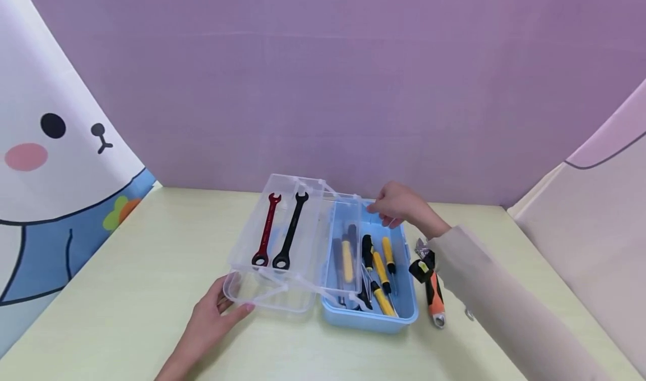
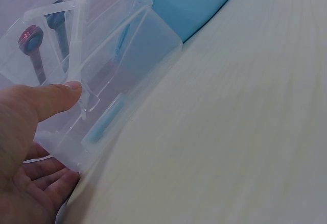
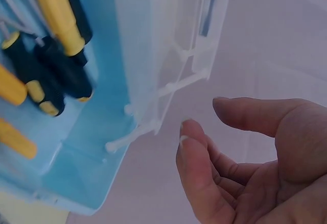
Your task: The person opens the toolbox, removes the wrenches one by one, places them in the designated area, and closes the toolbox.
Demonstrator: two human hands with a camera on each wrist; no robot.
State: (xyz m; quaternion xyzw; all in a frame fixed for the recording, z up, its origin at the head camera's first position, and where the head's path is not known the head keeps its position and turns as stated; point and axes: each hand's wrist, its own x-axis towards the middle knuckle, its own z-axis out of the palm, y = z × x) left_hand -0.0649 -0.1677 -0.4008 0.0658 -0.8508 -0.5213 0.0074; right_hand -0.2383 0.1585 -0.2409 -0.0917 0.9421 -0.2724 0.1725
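A blue toolbox (image 1: 370, 322) stands open with several yellow-and-black screwdrivers (image 1: 381, 271) inside. Its clear plastic lid (image 1: 303, 302) is folded out to the left. Linked to it by pale arms, a clear tray (image 1: 313, 229) carries a red wrench (image 1: 267, 229) and a black wrench (image 1: 291, 229). My left hand (image 1: 212, 319) holds the lid's near left corner, thumb on one side and fingers on the other, as the left wrist view shows. Beyond the box's far end hovers my right hand (image 1: 401, 204); in the right wrist view its loosely bent fingers (image 3: 196, 173) hold nothing.
Right of the box lie an orange-and-black handled tool (image 1: 434, 297), an adjustable wrench head (image 1: 421, 247) and a black tape measure (image 1: 421, 269), partly behind the sleeve. A small metal piece (image 1: 469, 314) sits farther right. A purple backdrop (image 1: 323, 89) rises behind the table.
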